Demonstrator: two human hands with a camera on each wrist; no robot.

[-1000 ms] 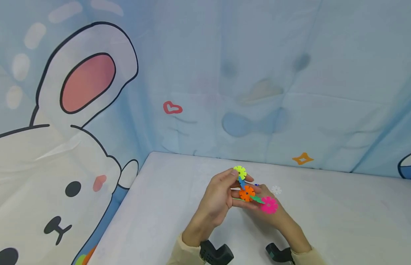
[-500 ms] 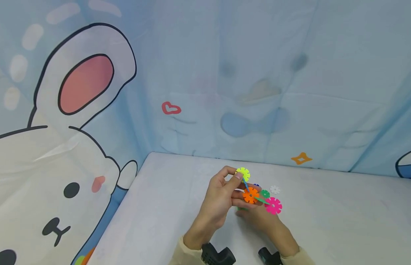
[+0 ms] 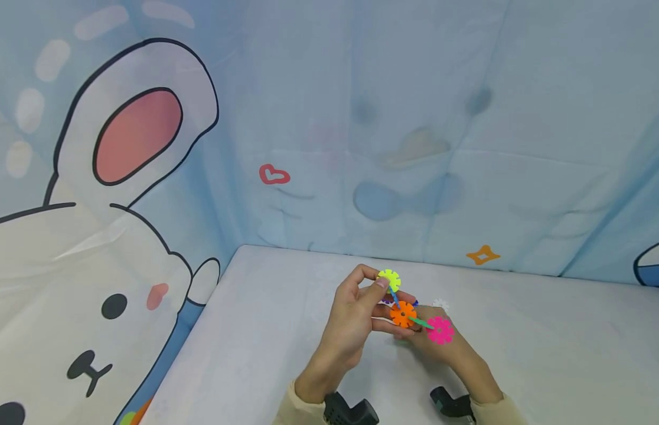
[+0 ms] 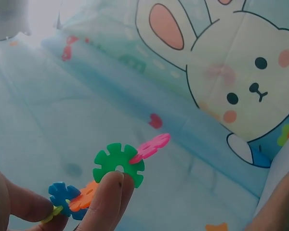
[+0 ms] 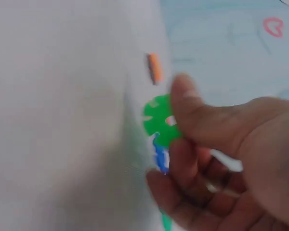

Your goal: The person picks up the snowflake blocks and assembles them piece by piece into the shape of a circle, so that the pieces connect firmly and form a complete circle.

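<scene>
A chain of notched plastic discs is held in my left hand point(image 3: 342, 330): yellow point(image 3: 391, 277), blue point(image 3: 395, 297), orange point(image 3: 403, 315), green point(image 3: 421, 323) and pink point(image 3: 440, 331). Thumb and a finger pinch the yellow end; other fingers lie behind the chain. In the left wrist view the green disc point(image 4: 106, 159) faces the camera, the pink one sticking out of it. My right hand point(image 3: 441, 349) works behind this chain, partly covered by it. In the right wrist view its thumb and finger pinch another green disc point(image 5: 155, 120), with a blue disc point(image 5: 160, 156) edge-on below it.
On the white table point(image 3: 276, 319), a white disc point(image 3: 441, 304) shows past the right hand. An orange and dark piece point(image 5: 154, 68) appears in the right wrist view. A blue printed curtain point(image 3: 319, 118) hangs behind the table.
My right hand dipped left and toward me, then came back up to the right. The green disc visible beyond the pink one half a second ago is now hidden. The left hand shifted slightly right.
</scene>
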